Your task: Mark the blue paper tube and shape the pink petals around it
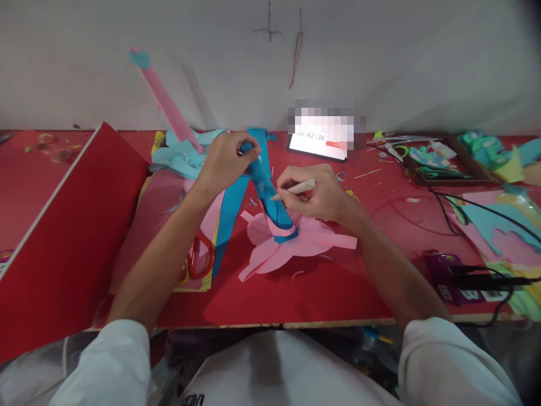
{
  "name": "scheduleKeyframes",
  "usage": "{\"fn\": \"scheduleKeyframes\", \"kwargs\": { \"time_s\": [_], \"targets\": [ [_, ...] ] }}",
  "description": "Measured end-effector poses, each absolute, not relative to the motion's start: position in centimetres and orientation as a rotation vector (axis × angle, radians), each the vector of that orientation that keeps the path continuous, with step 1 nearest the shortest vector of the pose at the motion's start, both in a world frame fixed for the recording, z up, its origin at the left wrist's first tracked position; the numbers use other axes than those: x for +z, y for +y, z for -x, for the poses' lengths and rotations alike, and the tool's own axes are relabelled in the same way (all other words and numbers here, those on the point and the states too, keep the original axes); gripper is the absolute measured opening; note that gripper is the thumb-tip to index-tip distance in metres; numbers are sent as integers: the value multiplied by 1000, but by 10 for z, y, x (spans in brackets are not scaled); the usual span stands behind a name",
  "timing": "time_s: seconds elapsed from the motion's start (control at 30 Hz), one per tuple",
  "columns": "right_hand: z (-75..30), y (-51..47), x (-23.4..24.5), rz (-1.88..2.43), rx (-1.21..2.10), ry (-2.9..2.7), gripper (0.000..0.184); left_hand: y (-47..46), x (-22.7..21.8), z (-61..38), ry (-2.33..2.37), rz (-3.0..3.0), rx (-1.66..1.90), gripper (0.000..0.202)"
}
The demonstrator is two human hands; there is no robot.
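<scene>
A blue paper tube (pixel 262 186) with pale stars drawn on it rises at a tilt from a pink paper flower (pixel 313 239). My left hand (pixel 230 160) pinches the tube's upper end between thumb and fingers. In my right hand (pixel 319 192) is a white pen (pixel 298 188), its tip at the tube's side. A pink strip (pixel 281 228) wraps round the tube's foot, and more pink strips stick out across the petals.
Red-handled scissors (pixel 200 256) lie on coloured paper sheets at left, beside an upright red board (pixel 80 237). A phone (pixel 323 138) leans at the wall. A tray of scraps (pixel 448 163), a purple box (pixel 452 276) and black cables are at right. Another paper flower with a pink stem (pixel 169 110) stands behind.
</scene>
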State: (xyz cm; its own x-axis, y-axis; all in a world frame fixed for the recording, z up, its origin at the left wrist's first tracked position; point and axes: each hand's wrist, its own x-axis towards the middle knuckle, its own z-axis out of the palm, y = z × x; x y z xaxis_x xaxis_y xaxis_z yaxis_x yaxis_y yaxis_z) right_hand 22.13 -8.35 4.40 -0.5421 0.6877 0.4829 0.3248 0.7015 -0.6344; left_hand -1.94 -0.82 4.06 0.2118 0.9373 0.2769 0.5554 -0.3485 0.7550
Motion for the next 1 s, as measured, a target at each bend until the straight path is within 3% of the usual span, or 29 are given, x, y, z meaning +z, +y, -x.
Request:
{"fn": "scheduleKeyframes", "kwargs": {
  "time_s": [1.0],
  "targets": [
    [-223,-82,44,793,621,-2148,9,-12,44,18,1385,-1975,968,9]
  ]
}}
